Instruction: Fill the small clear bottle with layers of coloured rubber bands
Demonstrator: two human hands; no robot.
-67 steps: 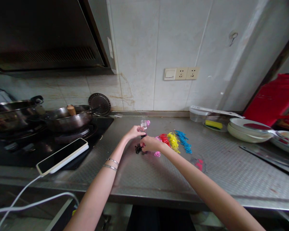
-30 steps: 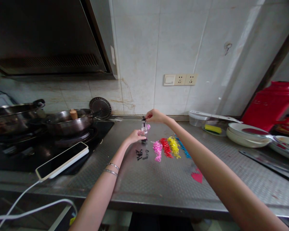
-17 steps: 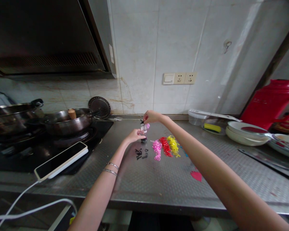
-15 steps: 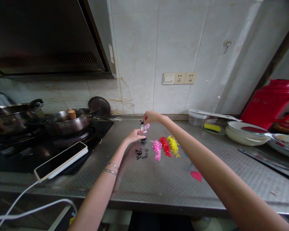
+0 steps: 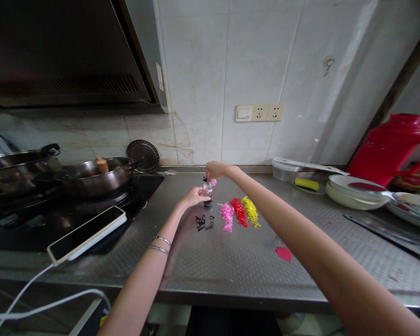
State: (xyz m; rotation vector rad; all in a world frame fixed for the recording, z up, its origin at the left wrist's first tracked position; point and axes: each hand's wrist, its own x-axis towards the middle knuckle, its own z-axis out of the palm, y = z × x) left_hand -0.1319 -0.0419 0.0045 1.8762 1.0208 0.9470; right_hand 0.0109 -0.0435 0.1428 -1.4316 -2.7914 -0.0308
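My left hand (image 5: 194, 195) is closed around a small clear bottle (image 5: 207, 190) that stands upright on the steel counter (image 5: 231, 252). Directly above its mouth my right hand (image 5: 216, 169) pinches a small black elastic band (image 5: 205, 178). A few black bands (image 5: 203, 221) lie loose on the counter just in front of the bottle. To their right sit small piles of pink bands (image 5: 227, 215), red bands (image 5: 239, 212) and yellow bands (image 5: 251, 211). A pink cap (image 5: 213, 182) lies behind the bottle.
A phone (image 5: 87, 232) on a white cable lies at the hob's front edge. Two pans (image 5: 94, 174) sit on the black hob at left. At right are stacked white plates (image 5: 355, 193), a red thermos (image 5: 388, 148) and a clear box with a yellow sponge (image 5: 306, 184). A red patch (image 5: 283, 253) marks the counter.
My right hand picked a black band from the loose bands, lifted it over the bottle, and has now lowered it to the bottle's mouth. My left hand stayed on the bottle.
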